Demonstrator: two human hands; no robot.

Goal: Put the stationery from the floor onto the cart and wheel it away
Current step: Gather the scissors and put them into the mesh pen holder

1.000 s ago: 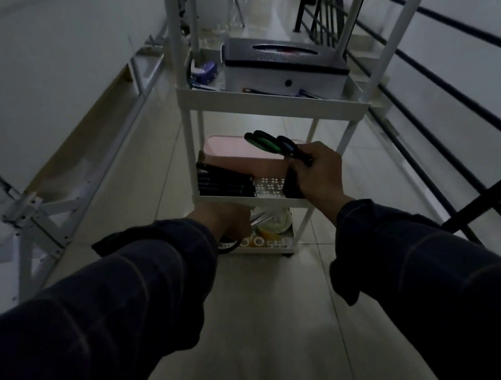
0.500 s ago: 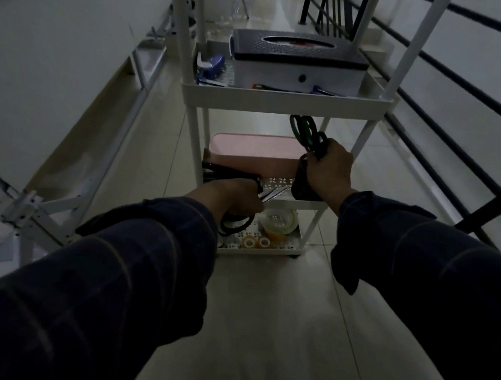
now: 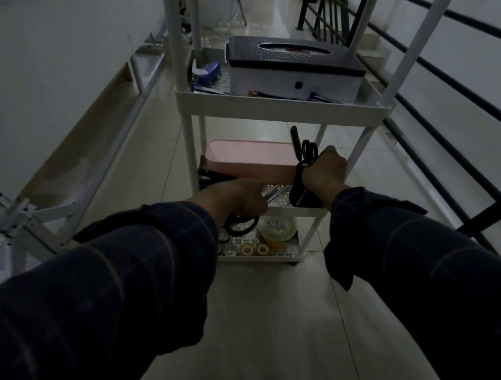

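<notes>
Cart (image 3: 282, 110), white, three tiers, stands on the tiled floor (image 3: 262, 325) and serves as the reference. At the cart's middle tier, the left hand (image 3: 236, 199) grips a pair of black-handled scissors (image 3: 242, 223); the fingers curl round them, the handle loops hang below the tier's front edge and the blades point in over the tier. At the right front of the same tier, the right hand (image 3: 324, 173) holds a bundle of scissors (image 3: 303, 164) upright, fingers wrapped round it, handle loops above the fist. Behind both hands on this tier sits a pink box (image 3: 249, 156). The cart's top tier carries a dark-lidded white box (image 3: 294, 69). The bottom tier holds tape rolls (image 3: 276, 228). A black railing (image 3: 460, 95) runs to the cart's right.
</notes>
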